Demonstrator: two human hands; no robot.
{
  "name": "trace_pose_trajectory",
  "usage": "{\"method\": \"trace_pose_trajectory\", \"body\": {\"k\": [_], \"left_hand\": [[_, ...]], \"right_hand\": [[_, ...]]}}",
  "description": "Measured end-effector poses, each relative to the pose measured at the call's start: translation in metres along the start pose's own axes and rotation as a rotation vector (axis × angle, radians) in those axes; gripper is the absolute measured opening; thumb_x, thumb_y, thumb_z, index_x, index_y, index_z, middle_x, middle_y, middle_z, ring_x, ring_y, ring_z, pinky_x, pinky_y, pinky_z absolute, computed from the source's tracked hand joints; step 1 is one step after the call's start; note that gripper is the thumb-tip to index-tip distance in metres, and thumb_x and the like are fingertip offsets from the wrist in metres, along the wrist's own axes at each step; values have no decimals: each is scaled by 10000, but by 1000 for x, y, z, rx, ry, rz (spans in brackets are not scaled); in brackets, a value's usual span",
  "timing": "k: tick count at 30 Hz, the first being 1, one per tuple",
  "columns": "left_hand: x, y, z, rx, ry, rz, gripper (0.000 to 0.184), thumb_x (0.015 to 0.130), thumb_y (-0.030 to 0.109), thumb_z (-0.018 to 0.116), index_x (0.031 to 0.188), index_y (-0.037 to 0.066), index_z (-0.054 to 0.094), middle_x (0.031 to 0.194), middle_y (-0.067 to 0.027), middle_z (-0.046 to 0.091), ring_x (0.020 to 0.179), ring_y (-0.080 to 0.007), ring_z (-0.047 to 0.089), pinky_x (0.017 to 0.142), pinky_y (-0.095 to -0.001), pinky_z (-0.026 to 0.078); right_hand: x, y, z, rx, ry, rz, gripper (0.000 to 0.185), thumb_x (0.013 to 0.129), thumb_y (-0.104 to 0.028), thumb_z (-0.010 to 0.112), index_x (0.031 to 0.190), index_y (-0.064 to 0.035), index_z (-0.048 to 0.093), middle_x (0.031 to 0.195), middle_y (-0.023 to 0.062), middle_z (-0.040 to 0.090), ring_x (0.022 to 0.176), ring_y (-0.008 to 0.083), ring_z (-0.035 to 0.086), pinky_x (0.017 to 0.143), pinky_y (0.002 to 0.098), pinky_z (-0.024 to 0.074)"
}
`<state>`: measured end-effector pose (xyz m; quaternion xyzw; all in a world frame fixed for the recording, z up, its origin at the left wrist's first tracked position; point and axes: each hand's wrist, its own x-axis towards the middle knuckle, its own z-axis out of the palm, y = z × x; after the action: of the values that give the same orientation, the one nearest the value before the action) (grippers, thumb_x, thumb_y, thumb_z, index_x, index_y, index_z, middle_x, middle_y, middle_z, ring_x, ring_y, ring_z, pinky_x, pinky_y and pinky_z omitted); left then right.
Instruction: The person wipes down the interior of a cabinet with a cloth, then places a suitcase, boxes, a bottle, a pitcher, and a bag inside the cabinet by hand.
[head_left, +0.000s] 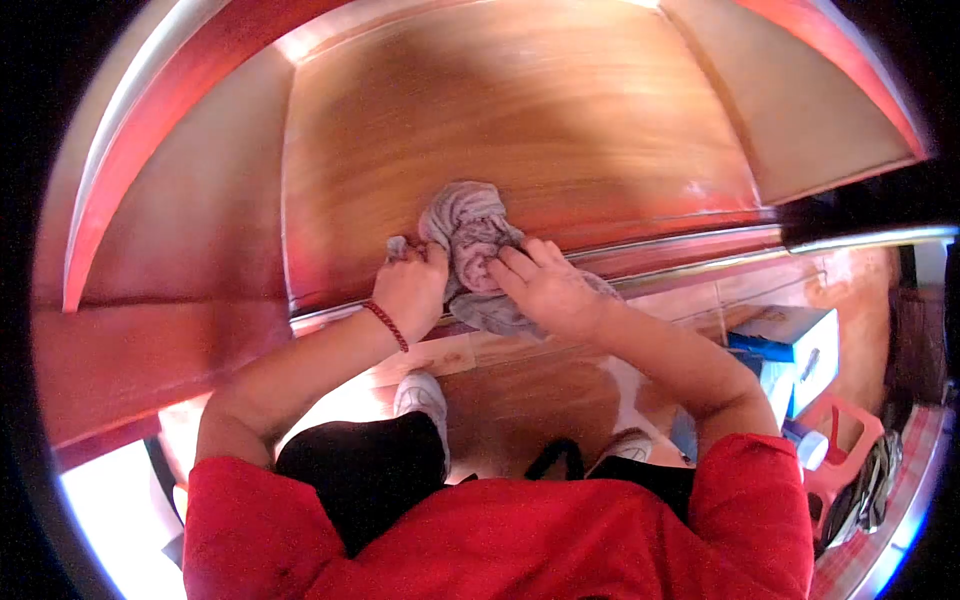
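A crumpled greyish cloth [467, 212] lies bunched at the near edge of a brown wooden surface [520, 110], and part of it hangs over that edge. My left hand [412, 292], with a red bracelet at the wrist, has its fingers curled round the cloth's left side, and a small tuft sticks out past the knuckles. On the right side, my right hand [550, 288] grips the folds with bent fingers. Both thumbs are partly hidden.
Red-brown side panels [190, 200] flank the wooden surface, and a metal-edged rail [690, 243] runs along its front. Below right stand a blue and white box [812, 360] and a pinkish plastic stool [845, 450]. My shoes [420, 395] are on the tiled floor.
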<state>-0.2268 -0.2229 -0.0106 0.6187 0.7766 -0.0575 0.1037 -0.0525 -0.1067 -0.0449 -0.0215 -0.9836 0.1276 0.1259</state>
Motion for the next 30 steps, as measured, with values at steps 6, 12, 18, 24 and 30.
{"method": "trace_pose_trajectory", "body": {"k": [6,12,18,24,30], "left_hand": [[45,70,-12,-422,20,295,154,742,64,484,848,-48,474,676,-252,574,661,-395,593,572,-477,476],[86,107,-16,-768,79,489,317,800,150,533,1081,11,487,804,-252,570,765,-408,567,665,-444,471],[118,161,6,-548,205,429,392,771,199,574,1142,93,505,1080,-256,489,895,-401,512,801,-444,431],[129,149,30,-425,348,751,354,731,148,551,1085,148,565,1051,-158,509,928,-324,487,826,-393,393],[111,105,34,-586,282,953,278,648,56,557,913,105,628,857,-102,519,882,-302,487,767,-398,410]], "right_hand": [[-57,54,-47,-218,-140,197,346,723,-85,501,1062,-17,520,957,137,557,898,326,513,722,412,464],[-85,127,-149,-403,366,523,387,689,-9,487,1067,-73,538,885,167,583,842,333,547,726,404,457],[-184,247,-45,-403,161,930,527,765,-233,521,1258,-98,393,1285,118,404,1208,338,326,996,502,241],[-167,205,-56,-265,444,903,474,651,-71,556,1117,-15,487,1116,193,500,1035,378,454,915,438,343],[-145,145,-36,-49,463,666,344,607,12,582,940,-69,551,953,143,553,888,348,498,775,407,410]]}}
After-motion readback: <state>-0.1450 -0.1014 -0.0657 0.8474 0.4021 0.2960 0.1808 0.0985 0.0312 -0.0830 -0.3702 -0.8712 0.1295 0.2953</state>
